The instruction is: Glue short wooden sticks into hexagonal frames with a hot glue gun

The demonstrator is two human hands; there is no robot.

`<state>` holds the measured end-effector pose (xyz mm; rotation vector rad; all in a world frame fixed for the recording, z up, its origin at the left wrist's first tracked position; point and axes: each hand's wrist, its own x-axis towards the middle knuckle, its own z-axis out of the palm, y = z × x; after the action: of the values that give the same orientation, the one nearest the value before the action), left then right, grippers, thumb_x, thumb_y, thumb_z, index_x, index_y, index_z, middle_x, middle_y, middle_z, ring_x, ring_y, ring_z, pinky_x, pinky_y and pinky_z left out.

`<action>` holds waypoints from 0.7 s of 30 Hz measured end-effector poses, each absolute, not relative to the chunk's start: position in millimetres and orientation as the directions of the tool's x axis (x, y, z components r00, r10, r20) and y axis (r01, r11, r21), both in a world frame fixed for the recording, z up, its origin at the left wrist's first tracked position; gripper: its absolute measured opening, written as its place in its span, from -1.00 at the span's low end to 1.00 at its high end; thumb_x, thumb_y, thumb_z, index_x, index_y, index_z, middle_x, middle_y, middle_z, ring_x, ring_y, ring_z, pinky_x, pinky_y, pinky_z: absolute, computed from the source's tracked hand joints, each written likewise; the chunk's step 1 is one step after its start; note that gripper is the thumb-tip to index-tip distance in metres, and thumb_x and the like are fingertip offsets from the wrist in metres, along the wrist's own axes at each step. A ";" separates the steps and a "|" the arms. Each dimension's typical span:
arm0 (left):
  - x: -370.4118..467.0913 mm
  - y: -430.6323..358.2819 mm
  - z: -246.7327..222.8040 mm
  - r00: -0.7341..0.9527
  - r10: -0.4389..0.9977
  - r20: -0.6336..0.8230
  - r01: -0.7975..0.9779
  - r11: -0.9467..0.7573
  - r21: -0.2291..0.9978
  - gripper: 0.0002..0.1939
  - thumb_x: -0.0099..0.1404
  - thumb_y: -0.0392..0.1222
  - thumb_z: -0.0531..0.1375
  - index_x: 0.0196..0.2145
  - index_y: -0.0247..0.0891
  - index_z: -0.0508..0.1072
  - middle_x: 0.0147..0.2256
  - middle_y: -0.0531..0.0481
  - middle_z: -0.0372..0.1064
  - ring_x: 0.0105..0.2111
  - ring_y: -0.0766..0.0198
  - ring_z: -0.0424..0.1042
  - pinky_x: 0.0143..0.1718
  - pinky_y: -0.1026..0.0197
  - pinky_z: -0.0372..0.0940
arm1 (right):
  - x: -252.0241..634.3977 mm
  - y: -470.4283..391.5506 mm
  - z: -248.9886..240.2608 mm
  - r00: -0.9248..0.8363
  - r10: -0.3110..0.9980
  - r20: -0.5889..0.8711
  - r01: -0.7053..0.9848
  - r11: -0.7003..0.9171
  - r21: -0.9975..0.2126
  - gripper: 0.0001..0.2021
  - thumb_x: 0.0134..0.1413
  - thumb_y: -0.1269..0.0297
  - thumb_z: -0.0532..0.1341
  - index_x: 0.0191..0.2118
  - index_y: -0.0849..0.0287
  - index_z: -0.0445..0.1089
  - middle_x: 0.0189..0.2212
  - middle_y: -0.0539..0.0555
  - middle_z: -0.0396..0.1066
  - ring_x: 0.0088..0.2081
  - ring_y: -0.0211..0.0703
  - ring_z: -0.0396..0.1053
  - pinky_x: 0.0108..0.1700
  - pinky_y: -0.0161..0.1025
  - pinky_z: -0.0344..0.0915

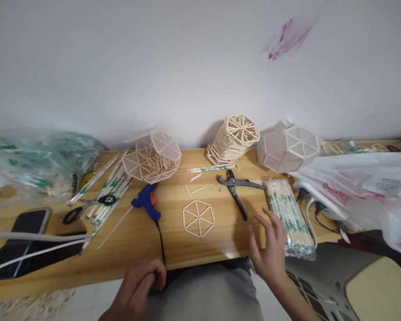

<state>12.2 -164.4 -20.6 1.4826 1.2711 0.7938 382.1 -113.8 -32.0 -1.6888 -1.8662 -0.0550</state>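
Note:
A flat seven-sided frame of thin wooden sticks with spokes (206, 217) lies on the wooden table (173, 254). My left hand (138, 283) is at the table's front edge, below the blue glue gun (147, 201), its fingers curled; whatever they may hold is hidden. Spread fingers show on my right hand (269, 245), which holds nothing and is near the handle of the black cutter (237, 187). Beside it on the right lies a clear pack of wooden sticks (289, 214). Short loose sticks (198, 190) rest just above the flat frame.
Along the wall stand an open polygonal box of sticks (130, 165), a stack of stick frames (225, 145) and a closed polygonal shape (289, 149). Scissors (75, 215), wrapped sticks (112, 191) and a phone (28, 221) are left. A power strip (321, 200) is right.

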 end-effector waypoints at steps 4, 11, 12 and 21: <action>28.5 -153.5 -12.8 0.329 0.942 0.066 0.298 -0.170 0.939 -0.59 0.44 -0.34 -0.04 -0.57 -0.20 0.30 -0.61 0.06 0.34 -0.58 0.35 0.34 -0.49 0.28 0.16 | 372.7 -119.5 -10.4 -0.044 0.877 0.478 0.910 0.232 -0.344 -0.68 0.40 0.32 0.21 0.20 0.06 0.36 0.27 0.35 0.38 0.32 0.38 0.32 0.26 0.41 0.27; 38.2 -153.3 -6.8 0.357 0.932 0.060 0.406 -0.213 0.889 -0.72 0.23 -0.40 -0.05 -0.61 -0.20 0.11 -0.71 0.09 0.14 -0.68 0.35 0.17 -0.57 0.24 0.00 | 376.7 -111.2 5.1 -0.138 0.881 0.453 0.795 0.371 -0.479 -0.73 0.34 0.37 0.27 0.11 0.07 0.43 0.13 0.32 0.49 0.17 0.22 0.50 0.13 0.17 0.49; 41.0 -155.2 -3.7 0.355 0.934 0.029 0.413 -0.185 0.892 -0.71 0.24 -0.40 -0.05 -0.61 -0.20 0.10 -0.72 0.10 0.13 -0.68 0.35 0.17 -0.57 0.23 0.00 | 377.0 -109.3 7.1 -0.155 0.883 0.442 0.749 0.397 -0.530 -0.74 0.32 0.39 0.29 0.09 0.08 0.44 0.08 0.30 0.52 0.12 0.17 0.54 0.09 0.10 0.54; 97.4 -160.1 35.4 0.594 0.781 -0.193 0.195 0.094 0.976 -0.74 0.38 0.00 0.30 -0.48 -0.03 0.57 -0.52 0.07 0.49 -0.42 0.18 0.53 -0.38 0.15 0.35 | 320.4 -94.1 57.9 -0.643 0.752 0.144 -0.092 0.110 -0.990 -0.68 0.39 0.17 0.30 0.14 0.17 0.53 0.07 0.22 0.65 0.11 -0.02 0.63 0.18 -0.14 0.55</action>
<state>97.4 -160.1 35.4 1.4462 0.8843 0.5323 320.4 -94.1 57.9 -0.6478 -1.7235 1.6096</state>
